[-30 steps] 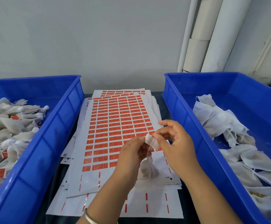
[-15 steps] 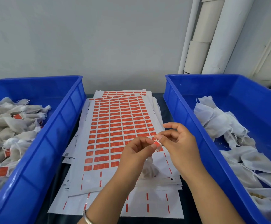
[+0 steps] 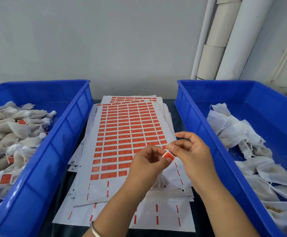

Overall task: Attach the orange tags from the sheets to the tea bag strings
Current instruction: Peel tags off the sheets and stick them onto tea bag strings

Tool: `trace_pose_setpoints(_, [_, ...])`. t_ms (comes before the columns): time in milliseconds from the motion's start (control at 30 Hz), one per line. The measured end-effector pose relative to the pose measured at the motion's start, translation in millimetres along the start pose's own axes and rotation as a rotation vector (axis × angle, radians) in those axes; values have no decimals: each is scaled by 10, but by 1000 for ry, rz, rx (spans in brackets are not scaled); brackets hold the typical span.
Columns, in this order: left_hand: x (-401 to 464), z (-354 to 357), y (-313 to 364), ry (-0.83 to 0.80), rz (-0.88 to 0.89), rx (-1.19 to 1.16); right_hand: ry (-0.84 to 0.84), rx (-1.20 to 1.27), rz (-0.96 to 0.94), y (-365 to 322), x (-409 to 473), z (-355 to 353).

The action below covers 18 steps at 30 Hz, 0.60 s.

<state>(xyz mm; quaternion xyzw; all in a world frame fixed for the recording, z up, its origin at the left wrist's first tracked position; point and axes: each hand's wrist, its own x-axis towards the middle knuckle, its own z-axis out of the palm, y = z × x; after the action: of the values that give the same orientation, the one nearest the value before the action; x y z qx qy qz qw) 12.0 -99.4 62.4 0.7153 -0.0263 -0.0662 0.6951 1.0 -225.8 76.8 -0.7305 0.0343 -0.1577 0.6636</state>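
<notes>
A dark table before a pale wall holds tag sheets (image 3: 129,134) between two blue bins. Both hands now pinch an orange tag (image 3: 168,155), white side up a second ago: left hand (image 3: 146,165), right hand (image 3: 193,151). It looks folded shut over the string, with the tea bag (image 3: 161,182) hanging below.

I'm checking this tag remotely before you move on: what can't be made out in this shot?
Head view only:
- String: too thin to trace; whether it sits inside the orange tag is unclear.
- Tea bag: mostly hidden behind the left hand.
- Tag print: too small.
- Right bin: near end cut off by the frame edge.
</notes>
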Motion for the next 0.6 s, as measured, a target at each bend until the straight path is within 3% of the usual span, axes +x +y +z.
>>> trace_pose_setpoints(267, [18, -33, 38, 7, -78, 35, -52, -6, -16, 15, -26, 17])
trace_pose_setpoints(600, [-29, -102, 92, -25, -179, -252, -139, 44, 59, 87, -91, -3])
